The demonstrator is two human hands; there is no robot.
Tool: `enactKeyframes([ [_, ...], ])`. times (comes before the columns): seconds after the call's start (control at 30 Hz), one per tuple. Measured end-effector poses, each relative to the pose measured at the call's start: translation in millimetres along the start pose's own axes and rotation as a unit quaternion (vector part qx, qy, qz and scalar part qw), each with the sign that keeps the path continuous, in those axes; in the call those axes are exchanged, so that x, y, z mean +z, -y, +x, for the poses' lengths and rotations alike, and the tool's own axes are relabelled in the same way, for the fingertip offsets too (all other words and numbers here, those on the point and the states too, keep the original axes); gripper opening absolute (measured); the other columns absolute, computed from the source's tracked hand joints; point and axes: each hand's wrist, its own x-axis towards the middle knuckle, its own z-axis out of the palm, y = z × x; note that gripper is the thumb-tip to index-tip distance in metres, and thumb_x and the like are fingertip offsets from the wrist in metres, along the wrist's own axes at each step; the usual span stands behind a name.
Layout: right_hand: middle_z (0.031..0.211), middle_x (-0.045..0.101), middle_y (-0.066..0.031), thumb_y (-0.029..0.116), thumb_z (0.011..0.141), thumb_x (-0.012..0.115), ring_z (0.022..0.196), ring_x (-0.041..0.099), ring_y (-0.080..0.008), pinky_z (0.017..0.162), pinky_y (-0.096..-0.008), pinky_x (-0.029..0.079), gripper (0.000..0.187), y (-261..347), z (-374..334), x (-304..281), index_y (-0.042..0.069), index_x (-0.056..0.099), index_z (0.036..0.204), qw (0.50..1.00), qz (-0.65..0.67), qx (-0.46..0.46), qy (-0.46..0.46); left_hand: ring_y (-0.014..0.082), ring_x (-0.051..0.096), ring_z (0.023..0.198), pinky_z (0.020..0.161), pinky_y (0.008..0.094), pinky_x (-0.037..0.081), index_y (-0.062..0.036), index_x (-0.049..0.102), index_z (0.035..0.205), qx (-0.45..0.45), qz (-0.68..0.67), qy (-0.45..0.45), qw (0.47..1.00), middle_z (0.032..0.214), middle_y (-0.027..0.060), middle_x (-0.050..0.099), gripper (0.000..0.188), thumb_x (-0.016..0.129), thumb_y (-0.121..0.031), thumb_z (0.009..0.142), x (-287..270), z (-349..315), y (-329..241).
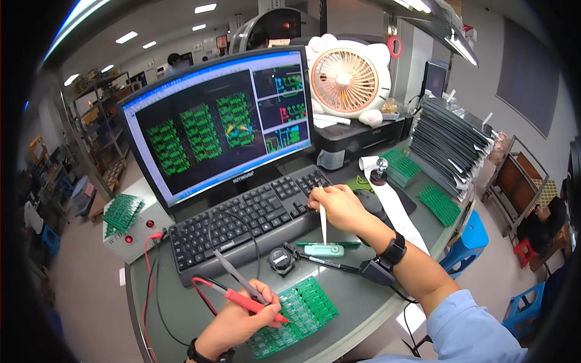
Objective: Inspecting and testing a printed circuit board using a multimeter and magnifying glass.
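Note:
My left hand is closed round a red test probe and a slim grey tool. The probe's tip points down at a green circuit board panel on the table, and the hand rests over its left part. Whether the tip touches cannot be made out. At the right end of the black keyboard, my right hand pinches a slim white stick-like tool, which hangs downward. Its fingertips are over the number keys. Below it lie a pale green tool and a small black round device.
Behind the keyboard stands a monitor showing a board layout. A white box with red sockets carries more green boards. Toward the right are a fan, board stacks, piled dark trays and a paper strip.

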Motion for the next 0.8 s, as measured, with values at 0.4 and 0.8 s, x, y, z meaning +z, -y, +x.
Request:
enactKeyframes([
  [0.4, 0.055, 0.057, -0.0035, 0.020, 0.092, 0.060, 0.058, 0.060, -0.0207, 0.071, -0.0347, 0.044, 0.016, 8.4, -1.4, -13.7, 0.007, 0.057, 0.083, 0.983, 0.095, 0.009, -0.159, 0.0136, 0.060, 0.091, 0.078, 0.0310, 0.059, -0.0054, 0.043, 0.096, -0.015, 0.007, -0.010, 1.000, 0.098, 0.0067, 0.056, 0.021, 0.063, -0.008, 0.088, 0.3, 0.4, -7.2],
  [0.8, 0.117, 0.062, -0.0123, 0.048, 0.080, 0.070, 0.106, 0.060, -0.0321, 0.092, -0.0440, 0.044, 0.057, 122.0, -35.0, -67.2, 0.006, 0.053, 0.113, 0.918, 0.197, -0.200, 0.280, 0.0162, 0.061, 0.078, 0.072, 0.0311, 0.053, -0.0035, 0.055, 0.088, 0.157, -0.095, -0.147, 0.972, 0.085, 0.0101, 0.060, 0.021, 0.050, -0.023, 0.094, -22.4, -4.8, -18.5],
])
